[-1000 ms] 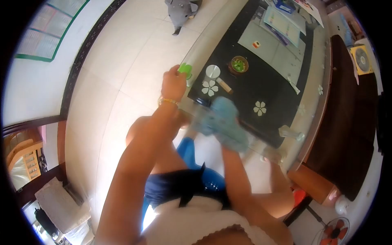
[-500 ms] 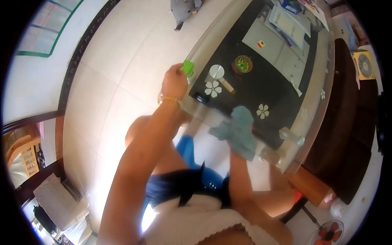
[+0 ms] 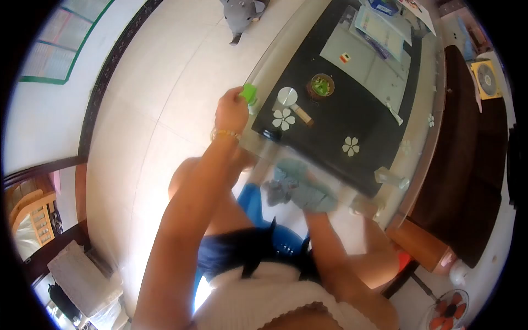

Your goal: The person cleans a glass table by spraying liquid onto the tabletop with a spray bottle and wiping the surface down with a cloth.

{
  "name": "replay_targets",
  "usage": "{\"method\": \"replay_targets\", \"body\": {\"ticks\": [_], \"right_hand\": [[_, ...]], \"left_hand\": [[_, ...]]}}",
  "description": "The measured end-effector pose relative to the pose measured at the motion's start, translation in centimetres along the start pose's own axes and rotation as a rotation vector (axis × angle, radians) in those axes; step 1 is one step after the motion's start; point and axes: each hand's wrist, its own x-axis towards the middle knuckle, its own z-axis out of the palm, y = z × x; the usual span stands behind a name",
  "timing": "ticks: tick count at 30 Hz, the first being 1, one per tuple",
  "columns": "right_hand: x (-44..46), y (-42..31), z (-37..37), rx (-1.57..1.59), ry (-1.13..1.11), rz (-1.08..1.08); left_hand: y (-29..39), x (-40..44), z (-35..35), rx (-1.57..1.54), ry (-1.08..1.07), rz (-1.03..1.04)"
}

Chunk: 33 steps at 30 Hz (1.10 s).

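My left hand, with a yellow beaded bracelet at the wrist, is closed around a small bright-green plastic object at the glass table's left edge. Its lower part looks paler, and its exact kind is unclear. A grey-blue cloth wraps my right hand and hides most of its fingers. Cloth and hand are at the near edge of the glass table. One end of the cloth hangs bunched to the left. Whether the cloth touches the glass, I cannot tell.
On the table stand a small bowl with green bits inside, a round silvery disc, a clear glass and papers. A grey plush toy lies on the floor. To the right is a dark brown sofa.
My right hand and the cloth have moved left and back toward my body, off the dark table panel. The left hand keeps the green object in nearly the same place.
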Motion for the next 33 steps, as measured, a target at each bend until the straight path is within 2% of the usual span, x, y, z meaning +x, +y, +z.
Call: {"method": "replay_targets", "body": {"ticks": [2,3,5,10,15,19,22,25,27,29,32,33], "right_hand": [[-0.3,-0.9,0.1,0.102,-0.206,0.079],[0.5,-0.6,0.4,0.116,-0.214,0.084],[3.3,1.3,1.5,0.125,-0.173,0.076],[7.7,3.7,4.0,0.101,0.02,0.009],[-1.9,-0.9,3.8,-0.116,0.272,-0.195],[-12.1,-6.8,5.3,-0.332,0.545,-0.491],[-16.1,-11.4,7.4,-0.619,0.749,-0.783],[-15.1,-16.0,7.9,-1.152,0.989,-0.973],[-11.8,-19.4,6.1,-1.71,1.224,-0.937],[-8.3,-22.5,3.6,-2.364,1.615,-0.807],[0.2,-25.2,3.9,-2.527,1.428,-1.095],[2.9,-24.3,7.3,-2.458,1.304,-0.943]], "left_hand": [[1.2,-0.8,-0.2,0.036,0.024,0.023],[1.3,-0.6,-0.2,0.092,0.058,0.053],[0.7,-0.3,0.5,0.203,0.121,0.107],[-0.1,0.7,0.3,0.024,0.017,0.026],[0.1,0.7,0.1,-0.015,-0.008,0.002],[-0.6,0.7,0.3,0.054,-0.021,-0.037],[-0.4,0.7,0.5,0.081,-0.025,-0.031],[1.0,-0.2,-0.2,0.09,-0.043,-0.053],[0.6,0.1,-0.3,0.14,-0.031,-0.002],[0.3,-0.1,0.3,0.168,0.044,0.061],[-1.0,0.5,1.0,0.207,0.132,0.114],[-2.4,1.6,0.9,0.191,0.072,0.134]]}}
